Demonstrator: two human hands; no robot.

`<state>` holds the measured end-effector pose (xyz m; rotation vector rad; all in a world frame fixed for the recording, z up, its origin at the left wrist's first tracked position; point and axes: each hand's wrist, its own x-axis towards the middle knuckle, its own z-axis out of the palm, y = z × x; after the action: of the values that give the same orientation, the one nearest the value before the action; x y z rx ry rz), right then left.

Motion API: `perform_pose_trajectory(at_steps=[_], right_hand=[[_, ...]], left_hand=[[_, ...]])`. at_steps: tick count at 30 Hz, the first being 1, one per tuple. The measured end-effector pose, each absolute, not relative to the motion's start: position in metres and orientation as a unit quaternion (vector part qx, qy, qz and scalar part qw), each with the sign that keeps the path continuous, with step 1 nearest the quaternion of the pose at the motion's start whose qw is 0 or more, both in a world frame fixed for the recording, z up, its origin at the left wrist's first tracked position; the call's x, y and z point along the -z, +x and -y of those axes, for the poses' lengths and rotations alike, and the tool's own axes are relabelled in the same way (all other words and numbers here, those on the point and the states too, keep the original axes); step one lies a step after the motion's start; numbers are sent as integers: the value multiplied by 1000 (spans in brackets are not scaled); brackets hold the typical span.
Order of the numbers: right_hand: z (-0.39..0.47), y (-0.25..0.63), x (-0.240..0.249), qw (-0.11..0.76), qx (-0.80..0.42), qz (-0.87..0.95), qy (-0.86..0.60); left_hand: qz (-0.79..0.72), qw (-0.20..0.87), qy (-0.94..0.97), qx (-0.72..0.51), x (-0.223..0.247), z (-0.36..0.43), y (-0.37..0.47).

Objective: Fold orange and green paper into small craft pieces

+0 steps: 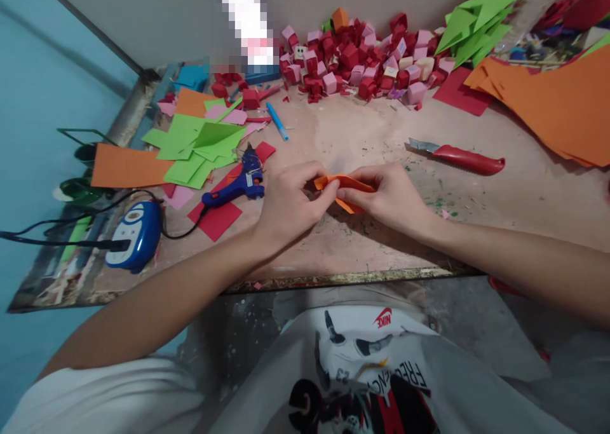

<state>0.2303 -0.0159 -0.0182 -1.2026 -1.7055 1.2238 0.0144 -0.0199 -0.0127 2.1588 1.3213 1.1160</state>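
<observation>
A small folded piece of orange paper (353,183) is held between both hands above the middle of the wooden table (333,250). My left hand (298,196) pinches its left end between thumb and fingers. On the other end, my right hand (388,192) is closed, its thumb lying along the near fold. Part of the paper is hidden behind the fingers. To the left of my left hand lies a blue glue gun (238,186). A red-handled utility knife (462,158) rests beyond my right hand, its blade pointing left.
Many small red and pink paper boxes (350,56) are heaped at the back. Green paper pieces (190,145) and orange sheets (553,103) lie left and right. A blue pen (277,121) lies behind the hands. A blue-and-white power socket (136,234) with cords sits at left.
</observation>
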Motion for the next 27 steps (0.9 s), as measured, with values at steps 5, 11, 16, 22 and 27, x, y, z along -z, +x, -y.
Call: perform_pose_trajectory(at_steps=[5,11,16,22,27], right_hand=[[16,229,22,360,-464,662,-466],[17,229,22,361,-452,664,-474],[16,229,19,355,-449,672,-471],[17,229,13,339,-436,682,-480],[17,230,16,344,-440,678,-477]], left_hand=[[-470,179,770,-393,13,20,14],[-469,172,774,-388,15,20,14],[-458,157,783,-391,15,21,14],[-456,138,794,-377,15,21,13],[-461,136,792,-375,15,21,13]])
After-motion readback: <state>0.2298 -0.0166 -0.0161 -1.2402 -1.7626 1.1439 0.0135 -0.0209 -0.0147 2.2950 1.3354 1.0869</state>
